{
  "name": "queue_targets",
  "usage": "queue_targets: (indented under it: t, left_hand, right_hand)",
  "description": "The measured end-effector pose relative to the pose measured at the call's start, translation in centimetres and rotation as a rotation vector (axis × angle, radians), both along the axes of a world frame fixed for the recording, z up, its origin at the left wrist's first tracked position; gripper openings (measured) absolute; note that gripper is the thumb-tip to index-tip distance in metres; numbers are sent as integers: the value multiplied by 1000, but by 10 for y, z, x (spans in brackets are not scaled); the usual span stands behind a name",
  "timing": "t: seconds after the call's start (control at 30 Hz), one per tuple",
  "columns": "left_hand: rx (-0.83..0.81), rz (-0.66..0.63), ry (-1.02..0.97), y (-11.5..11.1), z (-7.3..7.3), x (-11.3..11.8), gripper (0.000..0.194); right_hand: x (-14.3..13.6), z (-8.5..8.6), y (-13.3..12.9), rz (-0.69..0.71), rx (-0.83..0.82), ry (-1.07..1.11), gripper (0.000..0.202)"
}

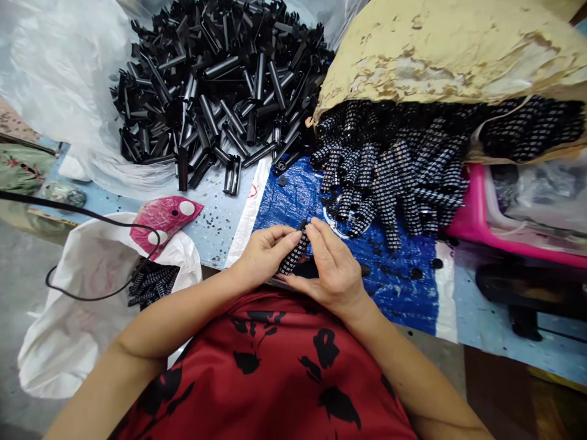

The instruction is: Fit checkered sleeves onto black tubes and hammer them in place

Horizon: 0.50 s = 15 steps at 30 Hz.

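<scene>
Close to my body, both hands meet on a short black tube dotted with rows of white squares (296,252). My left hand (263,252) wraps it from the left, thumb along its side. My right hand (334,263) pinches its upper end with the fingertips, the other fingers curling beneath. Exactly what the right fingertips press at that end is too small to make out. Beyond the hands, more dotted tubes (389,177) spill from a yellow sack (440,49). At the upper left rises a heap of smooth black plastic tubes (229,91).
Under the hands' far side lies a blue sheet (293,201) with scattered small black discs. A white sack (87,342) at the left holds dotted tubes, with a pink bag (160,226) on its rim and a black cord (92,214) across it. A pink bin (477,214) stands right.
</scene>
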State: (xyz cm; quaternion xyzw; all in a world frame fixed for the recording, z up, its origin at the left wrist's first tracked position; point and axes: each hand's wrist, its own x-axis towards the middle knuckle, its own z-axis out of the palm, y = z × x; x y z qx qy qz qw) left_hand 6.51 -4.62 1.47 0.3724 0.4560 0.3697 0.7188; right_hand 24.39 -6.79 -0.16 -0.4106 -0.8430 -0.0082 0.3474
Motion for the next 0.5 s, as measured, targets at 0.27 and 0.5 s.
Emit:
queue_targets:
  t: [0.27, 0.5]
  left_hand:
    - [313, 75, 305, 18, -24, -41, 43]
    - [565, -345, 1022, 38, -24, -89, 27]
  right_hand:
    - [19, -27, -8, -4, -181, -88, 63]
    - [30, -13, -13, -110, -146, 13, 18]
